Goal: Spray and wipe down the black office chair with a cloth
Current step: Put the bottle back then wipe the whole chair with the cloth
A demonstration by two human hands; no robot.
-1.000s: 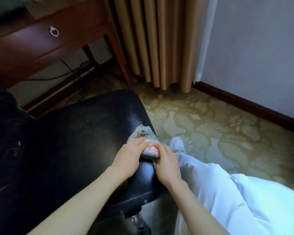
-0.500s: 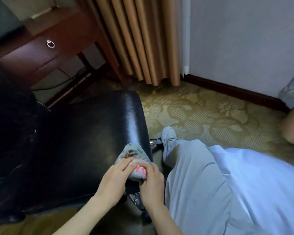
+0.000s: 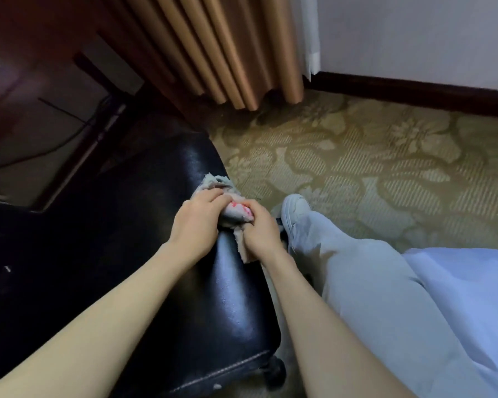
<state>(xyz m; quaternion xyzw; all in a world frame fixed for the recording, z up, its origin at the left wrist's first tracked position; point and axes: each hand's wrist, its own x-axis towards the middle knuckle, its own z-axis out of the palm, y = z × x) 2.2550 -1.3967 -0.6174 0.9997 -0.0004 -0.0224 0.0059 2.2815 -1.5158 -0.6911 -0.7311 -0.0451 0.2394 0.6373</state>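
The black office chair fills the lower left, its glossy leather seat running toward me. A grey cloth with a red mark lies bunched over the seat's right edge. My left hand presses on the cloth from the seat side with fingers curled over it. My right hand grips the cloth's hanging part at the chair's side edge. No spray bottle is in view.
A dark wooden desk with a ring drawer pull stands at the upper left, cables beneath it. Tan curtains hang behind the chair. Patterned carpet spreads to the right. My leg in light trousers and white shoe stands beside the seat.
Both hands have kept hold of the cloth and slid it along the seat's right edge, farther from me than half a second ago. The view has shifted.
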